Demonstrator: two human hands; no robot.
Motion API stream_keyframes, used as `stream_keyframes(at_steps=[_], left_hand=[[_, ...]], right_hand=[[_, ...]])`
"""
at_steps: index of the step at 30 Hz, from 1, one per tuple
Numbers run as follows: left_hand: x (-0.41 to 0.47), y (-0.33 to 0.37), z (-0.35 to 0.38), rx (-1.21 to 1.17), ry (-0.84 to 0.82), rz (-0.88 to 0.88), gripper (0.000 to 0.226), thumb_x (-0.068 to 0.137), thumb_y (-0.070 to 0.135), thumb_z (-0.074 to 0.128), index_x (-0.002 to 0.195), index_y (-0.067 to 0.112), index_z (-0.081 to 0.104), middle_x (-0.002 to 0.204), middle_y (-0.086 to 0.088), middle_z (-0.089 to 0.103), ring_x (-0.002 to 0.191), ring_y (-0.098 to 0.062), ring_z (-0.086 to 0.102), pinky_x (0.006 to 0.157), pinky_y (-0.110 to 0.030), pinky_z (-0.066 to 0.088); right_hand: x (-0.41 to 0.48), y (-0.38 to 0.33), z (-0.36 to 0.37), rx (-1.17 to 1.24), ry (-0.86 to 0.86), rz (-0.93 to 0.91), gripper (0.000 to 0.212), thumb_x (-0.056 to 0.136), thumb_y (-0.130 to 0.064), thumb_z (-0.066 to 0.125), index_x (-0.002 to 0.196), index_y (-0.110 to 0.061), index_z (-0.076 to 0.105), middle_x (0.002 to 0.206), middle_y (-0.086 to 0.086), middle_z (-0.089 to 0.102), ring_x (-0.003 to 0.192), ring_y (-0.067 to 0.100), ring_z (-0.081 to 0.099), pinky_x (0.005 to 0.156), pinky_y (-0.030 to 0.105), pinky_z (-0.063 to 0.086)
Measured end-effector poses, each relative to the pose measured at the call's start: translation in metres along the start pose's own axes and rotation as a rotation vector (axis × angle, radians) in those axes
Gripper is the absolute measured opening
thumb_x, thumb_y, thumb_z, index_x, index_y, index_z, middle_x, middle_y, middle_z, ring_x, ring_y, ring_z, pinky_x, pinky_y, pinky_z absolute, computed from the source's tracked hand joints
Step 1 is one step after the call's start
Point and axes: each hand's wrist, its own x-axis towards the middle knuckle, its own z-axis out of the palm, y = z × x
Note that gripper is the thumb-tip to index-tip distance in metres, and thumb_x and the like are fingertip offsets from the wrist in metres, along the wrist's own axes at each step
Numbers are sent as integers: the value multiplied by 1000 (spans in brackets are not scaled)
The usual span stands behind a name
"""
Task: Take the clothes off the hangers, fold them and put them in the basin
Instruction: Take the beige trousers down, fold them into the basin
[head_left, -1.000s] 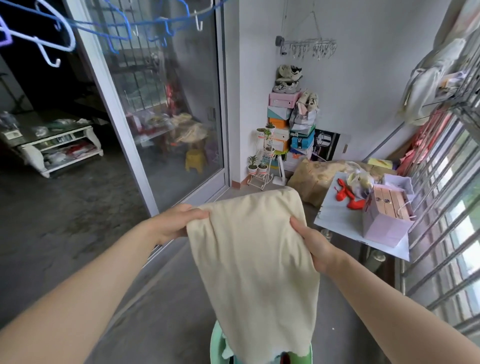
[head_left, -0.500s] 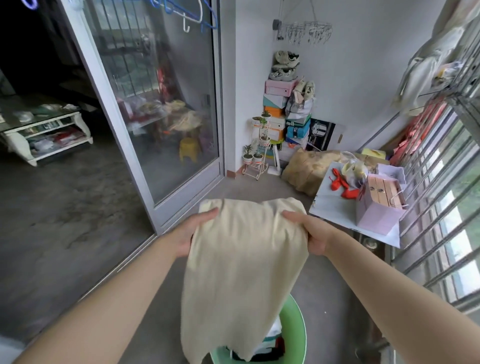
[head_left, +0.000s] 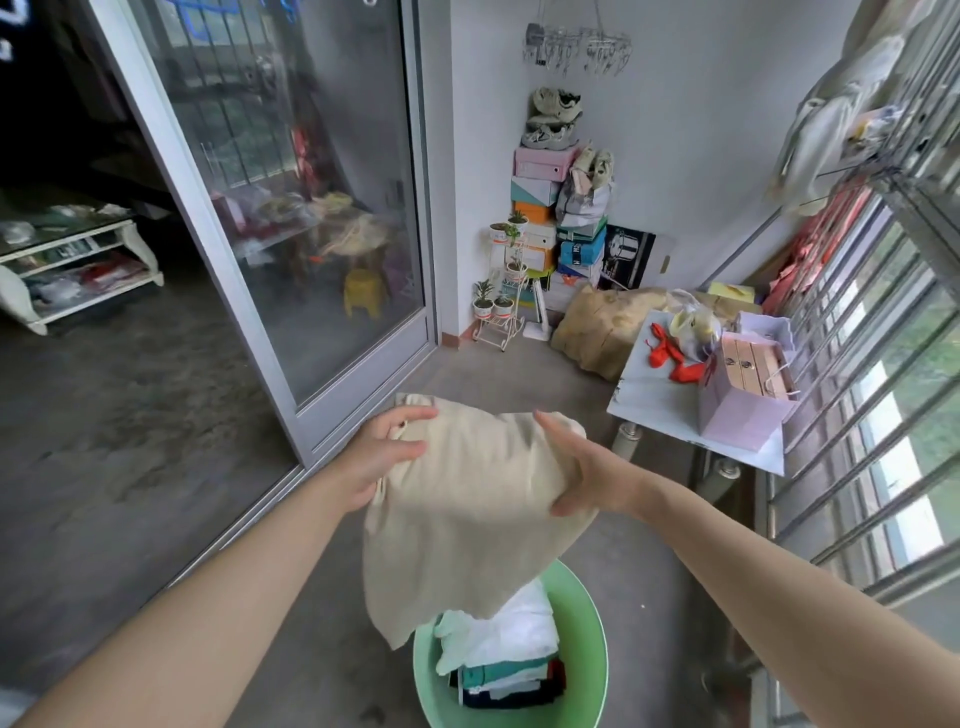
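A cream garment (head_left: 467, 499), folded over, hangs between my two hands above the floor. My left hand (head_left: 376, 457) grips its upper left edge, fingers curled over the top. On the right edge, my right hand (head_left: 582, 467) holds the fabric with the thumb underneath. Below it stands a green basin (head_left: 587, 639) holding a stack of folded clothes (head_left: 506, 660), white on top, teal and dark ones beneath. The garment's lower end hides part of the basin's far rim.
A glass sliding door (head_left: 311, 208) runs along the left. A small white table (head_left: 675, 400) with a pink paper bag (head_left: 743, 395) stands at right beside metal window bars (head_left: 872, 364). Shoe boxes (head_left: 550, 208) and a plant stand (head_left: 501, 291) fill the far corner.
My hands have lowered the cream garment toward the basin, and its hanging part has shortened. The view has tipped down, and the basin with its folded stack shows more fully.
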Motion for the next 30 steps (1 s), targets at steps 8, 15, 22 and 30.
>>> stream_keyframes(at_steps=[8, 15, 22, 30], left_hand=[[4, 4, -1, -340, 160, -263, 33, 87, -12, 54, 118, -2, 59, 82, -11, 70, 57, -15, 67, 55, -24, 55], [-9, 10, -14, -227, -262, -244, 70, 76, -20, 59, 130, 24, 50, 123, -4, 58, 102, -23, 63, 79, -31, 57], [-14, 10, -19, -66, -261, -142, 89, 46, -2, 89, 125, 23, 58, 131, -2, 58, 114, -17, 61, 88, -27, 53], [-17, 3, 1, 561, 2, 162, 83, 52, 19, 89, 128, 27, 57, 151, 6, 16, 141, -4, 18, 107, -13, 18]], right_hand=[[7, -5, -4, -275, 176, -50, 84, 69, 6, 59, 144, -28, 40, 140, -8, 48, 130, 14, 44, 94, 10, 30], [5, -5, -7, 53, 141, -56, 90, 65, 16, 65, 143, -22, 40, 134, -6, 39, 122, 11, 41, 100, 19, 38], [1, -18, -12, 779, 186, 35, 78, 72, 15, 51, 139, -24, 44, 103, 2, 59, 79, 18, 60, 59, 25, 56], [1, -30, -23, 834, 11, 153, 76, 77, 19, 59, 140, -21, 43, 117, 9, 62, 99, 28, 63, 85, 39, 54]])
